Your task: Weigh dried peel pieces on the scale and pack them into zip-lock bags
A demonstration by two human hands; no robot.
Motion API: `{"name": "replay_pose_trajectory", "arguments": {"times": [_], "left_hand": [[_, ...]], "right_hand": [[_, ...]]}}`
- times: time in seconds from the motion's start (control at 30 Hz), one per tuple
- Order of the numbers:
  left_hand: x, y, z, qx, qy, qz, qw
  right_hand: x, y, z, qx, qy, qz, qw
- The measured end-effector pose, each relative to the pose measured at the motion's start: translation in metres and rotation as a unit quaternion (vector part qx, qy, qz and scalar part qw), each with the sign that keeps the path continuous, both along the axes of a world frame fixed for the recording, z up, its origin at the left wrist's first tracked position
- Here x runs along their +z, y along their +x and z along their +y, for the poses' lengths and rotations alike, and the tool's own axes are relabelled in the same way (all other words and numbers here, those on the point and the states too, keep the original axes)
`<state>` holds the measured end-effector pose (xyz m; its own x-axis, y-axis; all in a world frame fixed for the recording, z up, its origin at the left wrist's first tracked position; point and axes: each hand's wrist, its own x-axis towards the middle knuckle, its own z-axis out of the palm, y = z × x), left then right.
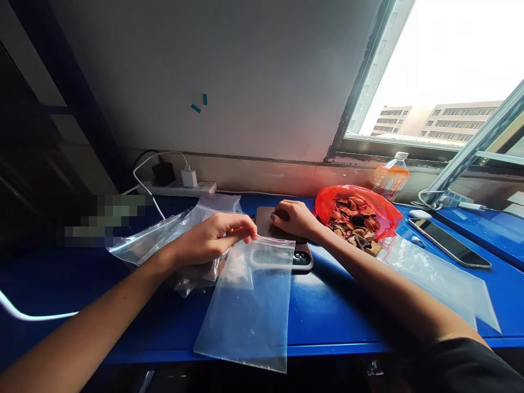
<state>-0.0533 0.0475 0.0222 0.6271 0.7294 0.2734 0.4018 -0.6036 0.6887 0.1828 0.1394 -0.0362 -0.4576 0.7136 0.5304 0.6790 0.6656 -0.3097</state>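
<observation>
Bag handling in hand: zip bag held at its mouth by the left hand

The left hand (pixel 221 234) has its grip closed on the zip bag (pixel 249 322), pinching the red-striped mouth near its left corner. The bag spreads towards the wearer, its upper part in front of the weighing device (pixel 266 219) and its lower end past the front edge of the worktop (pixel 323 325). No contents are visible in its lower part.

The right hand (pixel 297 218) is over the device's plate, fingers curled; whether that grip encloses anything could not be determined.

Dried brown pieces (pixel 355 215) lie in the red bag (pixel 327 197), beyond the right wrist. Further clear bags (pixel 149 236) lie to the left, and a flat clear stack (pixel 446 286) to the right.

Assessment: the step appears to be readying the zip bag. The next move would call for a free right grip at the opposite side of the mouth, with the left pinch kept steady so the two films part.
</observation>
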Motion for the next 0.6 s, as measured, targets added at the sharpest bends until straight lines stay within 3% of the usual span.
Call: {"name": "replay_pose_trajectory", "arguments": {"times": [0.1, 0.17, 0.23, 0.3, 0.37, 0.4, 0.5, 0.6], "left_hand": [[-0.002, -0.002, 0.002, -0.004, 0.014, -0.001, 1.0], [-0.004, -0.002, 0.002, -0.011, 0.026, 0.001, 1.0], [-0.005, -0.002, 0.002, -0.016, 0.04, 0.004, 0.999], [-0.006, -0.001, 0.001, -0.02, 0.06, 0.009, 0.998], [-0.005, 0.001, -0.001, -0.032, 0.091, 0.014, 0.995], [-0.005, 0.003, -0.003, -0.041, 0.112, 0.014, 0.993], [-0.005, 0.008, -0.007, -0.059, 0.178, 0.004, 0.982], [-0.007, 0.013, -0.009, -0.054, 0.215, -0.013, 0.975]], "right_hand": [[0.002, 0.0, 0.006, -0.02, -0.066, 0.138, 0.988], [0.006, -0.001, 0.008, -0.026, -0.137, 0.244, 0.96], [0.013, -0.004, 0.007, -0.02, -0.232, 0.362, 0.903], [0.025, -0.008, 0.0, 0.009, -0.335, 0.467, 0.818], [0.038, -0.014, -0.015, 0.06, -0.415, 0.516, 0.746], [0.045, -0.016, -0.025, 0.086, -0.444, 0.516, 0.727], [0.063, -0.021, -0.056, 0.15, -0.484, 0.484, 0.714], [0.071, -0.024, -0.078, 0.178, -0.484, 0.452, 0.728]]}}
